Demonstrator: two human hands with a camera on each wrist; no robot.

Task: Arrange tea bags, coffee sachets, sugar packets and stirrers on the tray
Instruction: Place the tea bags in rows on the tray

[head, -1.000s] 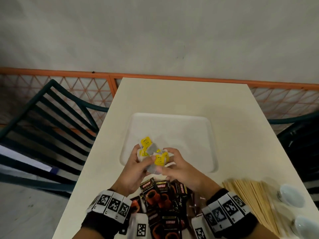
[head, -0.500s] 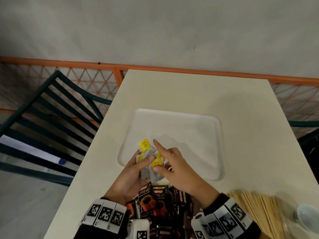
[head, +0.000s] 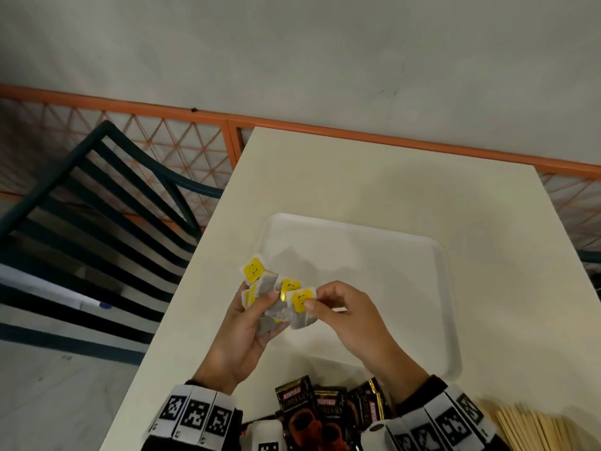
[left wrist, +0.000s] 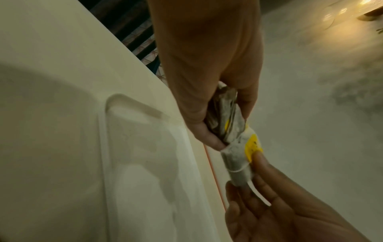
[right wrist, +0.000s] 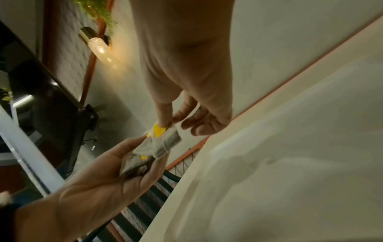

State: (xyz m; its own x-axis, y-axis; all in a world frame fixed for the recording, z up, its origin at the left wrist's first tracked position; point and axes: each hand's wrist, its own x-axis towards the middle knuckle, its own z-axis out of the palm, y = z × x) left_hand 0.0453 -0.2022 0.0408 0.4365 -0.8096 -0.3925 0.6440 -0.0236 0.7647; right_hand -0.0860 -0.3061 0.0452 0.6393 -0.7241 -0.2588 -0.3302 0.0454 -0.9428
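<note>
My left hand (head: 250, 317) grips a bunch of tea bags (head: 270, 304) with yellow tags, held above the near-left corner of the white tray (head: 445, 288). My right hand (head: 328, 307) pinches one tea bag (head: 300, 315) by its yellow tag at the bunch's right side. The same pinch shows in the left wrist view on a tea bag (left wrist: 238, 157) and in the right wrist view on a tea bag (right wrist: 167, 139). Nothing lies on the tray. Black coffee sachets (head: 312, 411) lie at the table's near edge between my wrists. Wooden stirrers (head: 533, 428) lie at the near right.
The cream table (head: 390, 183) reaches back to an orange railing (head: 325, 128) with mesh. A dark green slatted chair (head: 97, 206) stands left of the table. Another chair part (head: 592, 255) shows at the far right.
The hands with the tea bags rose and shifted slightly right over the tray's corner. My right hand now pinches a single bag's tag and draws it from the bunch.
</note>
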